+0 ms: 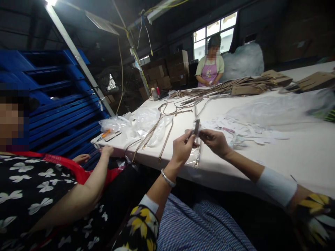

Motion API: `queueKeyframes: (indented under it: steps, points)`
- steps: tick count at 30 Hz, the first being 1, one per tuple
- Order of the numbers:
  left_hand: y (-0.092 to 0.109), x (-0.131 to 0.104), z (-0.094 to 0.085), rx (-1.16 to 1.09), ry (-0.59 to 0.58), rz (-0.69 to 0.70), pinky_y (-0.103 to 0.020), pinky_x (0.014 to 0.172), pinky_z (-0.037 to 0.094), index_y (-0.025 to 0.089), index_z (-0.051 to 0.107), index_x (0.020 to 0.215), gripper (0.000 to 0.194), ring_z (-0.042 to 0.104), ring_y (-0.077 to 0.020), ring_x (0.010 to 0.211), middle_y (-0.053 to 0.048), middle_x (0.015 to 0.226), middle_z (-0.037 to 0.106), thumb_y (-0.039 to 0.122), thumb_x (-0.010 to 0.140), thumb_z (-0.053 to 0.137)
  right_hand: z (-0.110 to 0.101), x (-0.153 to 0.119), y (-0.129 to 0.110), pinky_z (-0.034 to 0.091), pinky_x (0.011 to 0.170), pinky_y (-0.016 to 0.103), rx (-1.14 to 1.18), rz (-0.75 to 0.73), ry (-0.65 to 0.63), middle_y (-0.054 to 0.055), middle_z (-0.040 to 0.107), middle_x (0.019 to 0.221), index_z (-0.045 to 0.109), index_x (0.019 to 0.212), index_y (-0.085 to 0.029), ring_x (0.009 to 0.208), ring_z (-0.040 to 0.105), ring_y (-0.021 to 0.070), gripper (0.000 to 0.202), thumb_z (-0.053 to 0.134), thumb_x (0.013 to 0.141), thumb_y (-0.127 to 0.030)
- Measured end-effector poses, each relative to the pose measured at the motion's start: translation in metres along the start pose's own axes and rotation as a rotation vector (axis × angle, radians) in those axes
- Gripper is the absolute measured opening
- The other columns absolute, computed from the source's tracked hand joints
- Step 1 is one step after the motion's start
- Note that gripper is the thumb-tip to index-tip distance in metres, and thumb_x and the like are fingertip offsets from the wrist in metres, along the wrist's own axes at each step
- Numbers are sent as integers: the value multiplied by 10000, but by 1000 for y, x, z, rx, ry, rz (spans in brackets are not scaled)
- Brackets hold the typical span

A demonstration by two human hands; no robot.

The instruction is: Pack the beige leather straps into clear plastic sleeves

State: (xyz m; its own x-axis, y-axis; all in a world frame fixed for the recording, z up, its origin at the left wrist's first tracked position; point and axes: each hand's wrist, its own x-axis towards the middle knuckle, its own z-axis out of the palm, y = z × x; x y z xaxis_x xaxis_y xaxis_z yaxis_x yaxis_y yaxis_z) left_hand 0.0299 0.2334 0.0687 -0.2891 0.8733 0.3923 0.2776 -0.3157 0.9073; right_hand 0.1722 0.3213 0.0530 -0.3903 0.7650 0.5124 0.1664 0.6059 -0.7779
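Observation:
My left hand (182, 147), with a bangle at its wrist, pinches a wrapped strap (196, 126) near the table's front edge. Its thumb lies against a dark part of the strap. Just to the right, the fingers of my right hand (213, 140) are closed at the side of the same strap; exactly what they pinch is too small to tell. Clear plastic and a metal clasp hang below my hands. Beyond them, thin strap ends run back over the white table (267, 153).
More straps (165, 139) and clear plastic bags (145, 120) lie left of my hands. White paper slips (251, 130) lie to the right. A strap pile (217, 87) spans the back. One person (91, 181) sits close on my left; another (209, 69) is across the table.

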Motion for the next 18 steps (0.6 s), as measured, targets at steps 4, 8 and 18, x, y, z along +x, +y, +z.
queueKeyframes:
  steps: [4,8,18]
  points:
    - [-14,57,34,-2,-122,-81,-195,546,567,124,714,1051,241,702,-120,575,-36,732,729,226,879,578,-39,45,23,499,679,280,-9,59,-124,1,741,681,749,692,-239,709,677,207,39,723,673,-260]
    - [-30,64,51,22,-220,-104,-202,508,554,84,710,1045,271,690,-133,541,-37,646,700,242,877,568,-51,31,35,488,555,257,112,226,-174,20,742,674,781,773,-211,629,668,184,153,716,687,-319]
    - [-23,38,48,428,-321,127,-222,648,521,255,677,1158,302,648,-110,563,11,744,708,312,925,493,-29,-23,31,501,874,346,683,483,-30,96,744,1003,770,1005,-193,962,644,217,434,758,711,-512]
